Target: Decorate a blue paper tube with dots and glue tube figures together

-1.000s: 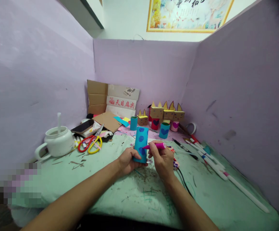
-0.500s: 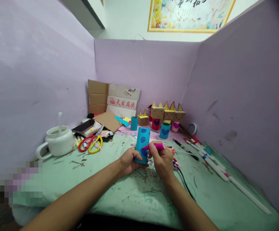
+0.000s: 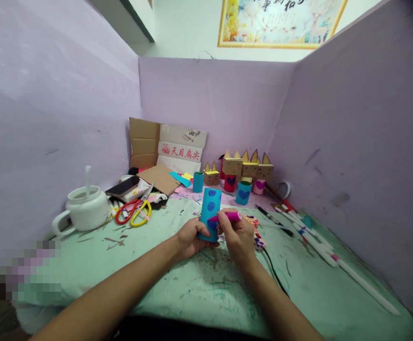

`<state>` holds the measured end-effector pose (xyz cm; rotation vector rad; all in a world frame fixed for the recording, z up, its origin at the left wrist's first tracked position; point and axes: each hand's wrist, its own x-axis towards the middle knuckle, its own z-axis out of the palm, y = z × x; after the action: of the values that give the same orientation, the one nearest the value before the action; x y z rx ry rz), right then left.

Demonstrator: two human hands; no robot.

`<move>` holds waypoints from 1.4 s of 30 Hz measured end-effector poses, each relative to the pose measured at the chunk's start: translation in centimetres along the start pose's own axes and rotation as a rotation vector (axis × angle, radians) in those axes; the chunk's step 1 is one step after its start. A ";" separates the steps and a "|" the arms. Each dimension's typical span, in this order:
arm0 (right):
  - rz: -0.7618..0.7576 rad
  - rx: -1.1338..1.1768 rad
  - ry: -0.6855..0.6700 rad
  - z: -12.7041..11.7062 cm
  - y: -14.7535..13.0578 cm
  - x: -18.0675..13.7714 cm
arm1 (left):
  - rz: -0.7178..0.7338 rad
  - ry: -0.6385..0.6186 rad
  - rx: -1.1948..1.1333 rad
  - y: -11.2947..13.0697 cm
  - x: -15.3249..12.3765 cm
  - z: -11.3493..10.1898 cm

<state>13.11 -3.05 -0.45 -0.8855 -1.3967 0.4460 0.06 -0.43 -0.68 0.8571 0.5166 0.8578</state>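
Observation:
A teal paper tube (image 3: 210, 206) with dark blue spots stands upright in the middle of the green table (image 3: 178, 284). My left hand (image 3: 189, 239) is wrapped round its lower part. My right hand (image 3: 237, 237) pinches a magenta marker (image 3: 227, 217) that lies nearly level, its tip touching the tube's right side near the lowest spot.
A white teapot (image 3: 85, 210) and red and yellow scissors (image 3: 133, 211) lie at the left, a phone (image 3: 123, 186) and cardboard box (image 3: 167, 149) behind. Cardboard animal figures (image 3: 247, 168) and small tubes line the back. Several markers (image 3: 309, 237) lie at the right. Purple walls enclose three sides.
The marker tip has slid a little lower and leftward on the tube. Both hands stay in place around it.

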 end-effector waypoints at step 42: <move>0.517 0.871 0.322 -0.5 1.1 3.4 | 0.139 0.069 0.334 0.1 -0.7 0.3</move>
<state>14.41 0.02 1.01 -0.5350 -0.5471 1.1416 -0.12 -1.12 -0.39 1.1829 0.6782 0.9453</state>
